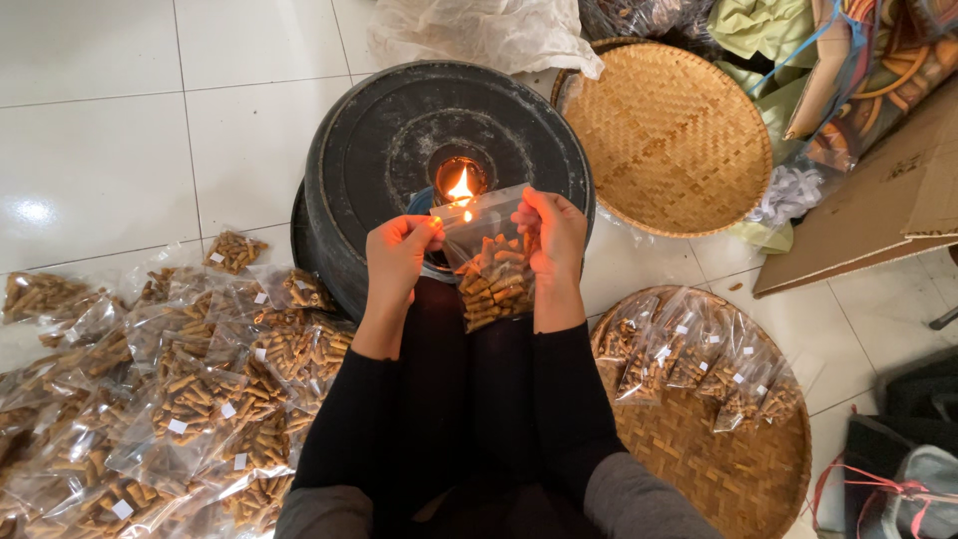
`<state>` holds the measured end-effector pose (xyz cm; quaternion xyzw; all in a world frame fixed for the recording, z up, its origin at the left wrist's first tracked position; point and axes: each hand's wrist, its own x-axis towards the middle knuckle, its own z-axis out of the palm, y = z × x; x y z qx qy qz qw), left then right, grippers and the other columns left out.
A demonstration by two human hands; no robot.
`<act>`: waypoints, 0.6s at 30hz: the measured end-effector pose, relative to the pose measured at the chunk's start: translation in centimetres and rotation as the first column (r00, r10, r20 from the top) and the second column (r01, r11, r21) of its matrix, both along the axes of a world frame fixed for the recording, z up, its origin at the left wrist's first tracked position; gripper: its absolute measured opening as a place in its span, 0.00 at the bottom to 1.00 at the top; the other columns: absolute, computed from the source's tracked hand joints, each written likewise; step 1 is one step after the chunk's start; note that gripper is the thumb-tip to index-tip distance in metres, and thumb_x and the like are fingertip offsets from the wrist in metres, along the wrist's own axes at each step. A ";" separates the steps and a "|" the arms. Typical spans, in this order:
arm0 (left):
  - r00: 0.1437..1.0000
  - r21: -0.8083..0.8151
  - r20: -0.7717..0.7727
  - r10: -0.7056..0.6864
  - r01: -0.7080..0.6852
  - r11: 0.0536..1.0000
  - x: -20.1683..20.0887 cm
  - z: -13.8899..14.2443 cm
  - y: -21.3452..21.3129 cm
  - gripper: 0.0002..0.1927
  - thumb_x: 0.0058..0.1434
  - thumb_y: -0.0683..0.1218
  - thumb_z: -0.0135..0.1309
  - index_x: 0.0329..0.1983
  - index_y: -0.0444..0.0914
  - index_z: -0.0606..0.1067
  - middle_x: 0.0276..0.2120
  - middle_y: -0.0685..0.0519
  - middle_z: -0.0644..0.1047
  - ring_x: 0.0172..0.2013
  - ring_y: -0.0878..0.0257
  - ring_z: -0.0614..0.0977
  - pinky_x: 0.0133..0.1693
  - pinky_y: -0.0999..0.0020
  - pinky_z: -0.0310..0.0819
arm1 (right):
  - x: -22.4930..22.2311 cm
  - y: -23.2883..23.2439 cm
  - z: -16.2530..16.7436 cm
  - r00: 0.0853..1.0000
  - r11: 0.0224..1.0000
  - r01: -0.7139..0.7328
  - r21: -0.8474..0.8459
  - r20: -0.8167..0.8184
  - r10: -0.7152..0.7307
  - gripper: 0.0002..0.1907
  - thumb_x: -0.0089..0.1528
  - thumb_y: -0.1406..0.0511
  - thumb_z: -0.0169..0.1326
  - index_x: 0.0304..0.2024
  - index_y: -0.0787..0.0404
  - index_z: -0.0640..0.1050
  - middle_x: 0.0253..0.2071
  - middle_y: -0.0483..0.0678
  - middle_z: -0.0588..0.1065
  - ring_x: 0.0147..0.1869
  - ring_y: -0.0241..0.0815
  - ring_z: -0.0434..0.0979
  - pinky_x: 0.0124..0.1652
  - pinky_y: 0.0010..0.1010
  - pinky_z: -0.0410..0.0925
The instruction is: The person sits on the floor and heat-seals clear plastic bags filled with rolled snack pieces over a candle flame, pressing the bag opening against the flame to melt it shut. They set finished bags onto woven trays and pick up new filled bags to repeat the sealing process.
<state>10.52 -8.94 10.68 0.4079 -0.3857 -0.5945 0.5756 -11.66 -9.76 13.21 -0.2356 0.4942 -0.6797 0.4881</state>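
Note:
Both my hands hold one small clear plastic bag (491, 262) filled with short brown sticks. My left hand (397, 258) pinches the bag's top left corner. My right hand (550, 240) grips its top right edge. The bag's open top edge is held right at a small flame (461, 189) burning in the centre hole of a round black metal disc (379, 140) in front of me. My black sleeves reach down toward my lap.
A heap of filled clear bags (170, 389) lies on the white tile floor at my left. A woven bamboo tray (743, 469) at my right holds several filled bags (699, 364). A second woven tray (669, 130), cardboard (878, 210) and crumpled plastic (489, 35) lie behind.

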 end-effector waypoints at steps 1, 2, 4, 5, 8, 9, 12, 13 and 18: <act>1.000 0.007 -0.013 0.008 -0.008 1.000 0.1 -0.1 0.1 0.08 0.63 0.41 0.58 0.37 0.29 0.81 0.29 0.51 0.81 0.30 0.67 0.80 0.38 0.73 0.76 | 0.0 -0.1 -0.1 1.000 1.000 -0.015 -0.001 -0.010 0.015 0.07 0.60 0.67 0.63 0.29 0.63 0.79 0.26 0.46 0.78 0.27 0.36 0.78 0.27 0.25 0.68; 1.000 0.014 -0.027 0.015 -0.015 1.000 0.1 -0.2 0.2 0.08 0.64 0.41 0.59 0.36 0.29 0.80 0.29 0.50 0.81 0.30 0.66 0.80 0.38 0.73 0.75 | 0.1 -0.2 -0.1 1.000 1.000 -0.023 -0.009 -0.008 0.023 0.07 0.60 0.68 0.64 0.29 0.63 0.79 0.26 0.46 0.77 0.27 0.36 0.78 0.27 0.25 0.68; 0.999 0.018 -0.038 0.030 -0.029 0.999 0.3 -0.4 0.4 0.08 0.64 0.41 0.58 0.36 0.28 0.80 0.29 0.50 0.81 0.31 0.66 0.80 0.38 0.72 0.76 | 0.3 -0.4 -0.3 0.999 0.999 -0.039 -0.025 -0.005 0.039 0.07 0.60 0.68 0.64 0.29 0.64 0.79 0.26 0.47 0.77 0.27 0.37 0.78 0.26 0.25 0.68; 0.999 0.015 -0.036 0.037 -0.036 0.999 0.5 -0.5 0.5 0.08 0.64 0.41 0.58 0.36 0.29 0.80 0.30 0.50 0.81 0.31 0.66 0.80 0.39 0.72 0.76 | 0.4 -0.4 -0.3 0.999 0.999 -0.044 -0.020 -0.005 0.044 0.07 0.60 0.68 0.64 0.30 0.64 0.79 0.26 0.47 0.77 0.26 0.37 0.78 0.26 0.25 0.68; 0.998 0.022 -0.027 0.050 -0.049 0.999 0.7 -0.8 0.9 0.08 0.64 0.41 0.57 0.36 0.29 0.80 0.30 0.51 0.81 0.32 0.66 0.81 0.39 0.72 0.76 | 0.7 -0.6 -0.4 0.998 0.998 -0.060 -0.008 -0.003 0.060 0.07 0.59 0.68 0.64 0.30 0.64 0.79 0.26 0.47 0.77 0.26 0.36 0.78 0.26 0.24 0.67; 0.998 0.027 -0.022 0.052 -0.052 0.998 0.8 -0.9 1.0 0.08 0.64 0.41 0.57 0.36 0.29 0.80 0.30 0.51 0.81 0.31 0.66 0.80 0.39 0.72 0.76 | 0.8 -0.6 -0.5 0.998 0.998 -0.067 -0.005 -0.002 0.067 0.06 0.59 0.68 0.64 0.30 0.64 0.79 0.26 0.47 0.77 0.26 0.36 0.78 0.26 0.24 0.67; 0.995 0.009 -0.085 0.056 -0.055 0.998 0.9 -1.3 1.4 0.07 0.65 0.41 0.57 0.37 0.30 0.79 0.31 0.51 0.80 0.32 0.67 0.80 0.40 0.72 0.77 | 1.0 -0.6 -0.7 0.996 0.996 -0.092 -0.008 -0.003 0.092 0.07 0.60 0.68 0.64 0.30 0.65 0.80 0.26 0.47 0.77 0.26 0.36 0.78 0.26 0.24 0.66; 0.994 0.011 -0.090 0.061 -0.061 0.998 1.0 -1.4 1.5 0.07 0.65 0.41 0.57 0.37 0.30 0.79 0.31 0.51 0.80 0.32 0.67 0.80 0.40 0.72 0.77 | 1.0 -0.7 -0.7 0.995 0.995 -0.102 -0.012 -0.005 0.102 0.07 0.60 0.68 0.64 0.30 0.66 0.80 0.26 0.47 0.77 0.26 0.36 0.78 0.26 0.23 0.66; 0.991 0.040 -0.109 0.082 -0.079 0.996 1.4 -1.8 2.4 0.06 0.65 0.40 0.57 0.37 0.30 0.78 0.30 0.51 0.80 0.31 0.66 0.79 0.40 0.72 0.75 | 1.5 -1.2 -1.1 0.987 0.987 -0.156 0.028 -0.023 0.157 0.06 0.60 0.68 0.64 0.31 0.66 0.81 0.26 0.47 0.77 0.25 0.35 0.77 0.26 0.23 0.66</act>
